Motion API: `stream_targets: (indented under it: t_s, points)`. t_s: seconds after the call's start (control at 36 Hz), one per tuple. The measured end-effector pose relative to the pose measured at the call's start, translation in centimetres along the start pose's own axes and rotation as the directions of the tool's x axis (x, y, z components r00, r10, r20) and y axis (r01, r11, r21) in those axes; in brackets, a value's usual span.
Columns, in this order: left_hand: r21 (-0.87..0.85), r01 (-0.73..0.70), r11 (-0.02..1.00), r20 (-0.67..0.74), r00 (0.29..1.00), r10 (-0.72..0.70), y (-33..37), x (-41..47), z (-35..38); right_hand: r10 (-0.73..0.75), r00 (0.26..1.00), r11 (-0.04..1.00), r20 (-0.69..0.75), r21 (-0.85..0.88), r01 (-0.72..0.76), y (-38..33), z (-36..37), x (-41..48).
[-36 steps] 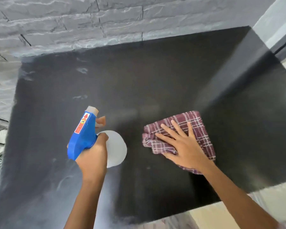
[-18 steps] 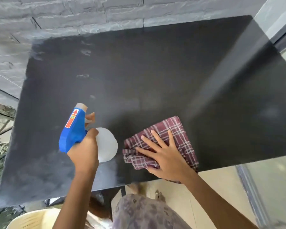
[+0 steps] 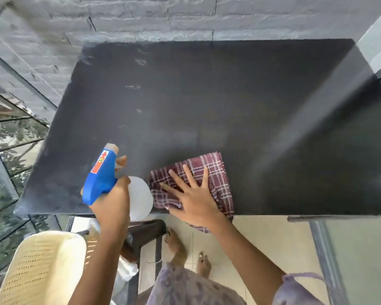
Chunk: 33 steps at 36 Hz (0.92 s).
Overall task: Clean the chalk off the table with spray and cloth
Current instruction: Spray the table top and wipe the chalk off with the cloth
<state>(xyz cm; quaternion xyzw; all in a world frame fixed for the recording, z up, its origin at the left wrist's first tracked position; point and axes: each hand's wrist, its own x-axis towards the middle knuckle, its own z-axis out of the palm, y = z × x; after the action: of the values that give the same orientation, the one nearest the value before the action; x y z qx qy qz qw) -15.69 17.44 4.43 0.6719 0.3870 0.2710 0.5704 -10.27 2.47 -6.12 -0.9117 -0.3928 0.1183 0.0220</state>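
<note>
A black table [image 3: 229,102] fills the middle of the view, with faint white chalk smears [image 3: 140,61] near its far left. My left hand [image 3: 111,208] grips a spray bottle [image 3: 101,175] with a blue trigger head and white body, held over the table's near left edge, nozzle pointing away from me. My right hand [image 3: 194,199] lies flat with fingers spread on a maroon plaid cloth [image 3: 216,172], pressing it on the table at the near edge. Part of the cloth hangs over that edge.
A grey stone-brick wall [image 3: 163,18] runs behind the table. A cream plastic chair [image 3: 40,267] stands at lower left, a dark stool [image 3: 145,232] under the table's edge. My bare feet are on beige floor tiles [image 3: 262,238]. Glass railing at left.
My right hand has dragged the cloth back to the near edge. The spray bottle came back with my left hand. The view has pulled back and tilted down, showing floor and chair.
</note>
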Motion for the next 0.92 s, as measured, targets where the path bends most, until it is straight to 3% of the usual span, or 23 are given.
stream_targets:
  t_s: [0.11,0.19,0.28,0.36,0.42,0.53,0.61,0.67,0.72,0.81,0.92]
  points:
    - [-0.035,0.050,0.998,-0.097,0.994,-0.053,-0.6,1.0,-1.6,-0.033,0.999,0.999,-0.023,-0.003,0.033,1.8,0.8,-4.3]
    - [-0.058,0.074,0.996,-0.136,0.987,-0.081,-1.0,1.6,-2.6,0.182,0.983,0.983,-0.002,0.017,-0.182,5.3,0.8,-5.2]
    - [-0.091,0.105,0.990,-0.160,0.980,-0.119,-1.2,2.2,-3.7,0.443,0.897,0.895,0.019,0.055,-0.443,7.0,0.3,-1.9]
    - [-0.107,0.115,0.988,-0.186,0.973,-0.133,-1.6,3.1,-5.0,0.518,0.855,0.852,0.013,0.083,-0.518,5.3,-0.7,3.5]
    - [-0.092,0.141,0.986,-0.201,0.967,-0.157,-1.7,3.6,-5.5,0.437,0.899,0.896,0.011,0.074,-0.437,2.7,-1.2,6.3]
    - [-0.065,0.182,0.981,-0.212,0.958,-0.192,-1.9,5.0,-6.8,0.086,0.996,0.996,0.039,-0.033,-0.084,-4.2,-1.1,8.6]
    - [-0.069,0.207,0.976,-0.223,0.950,-0.218,-1.6,6.3,-7.4,-0.148,0.986,0.986,0.072,-0.066,0.153,-7.0,-0.5,6.8]
    - [-0.071,0.214,0.974,-0.226,0.948,-0.225,-1.3,7.4,-7.6,-0.196,0.980,0.978,0.041,-0.066,0.198,-6.5,-0.2,5.1]
    - [-0.053,0.201,0.978,-0.221,0.953,-0.207,-1.0,8.5,-7.7,-0.122,0.993,0.991,-0.005,-0.062,0.121,-4.5,-0.3,4.0]
    - [-0.043,0.200,0.979,-0.236,0.950,-0.205,-0.4,9.8,-7.6,0.117,0.993,0.993,0.033,-0.035,-0.116,-0.3,-0.6,5.4]
    - [-0.059,0.148,0.987,-0.188,0.970,-0.157,0.0,11.5,-7.2,0.427,0.904,0.903,0.016,0.048,-0.427,2.0,-1.9,12.4]
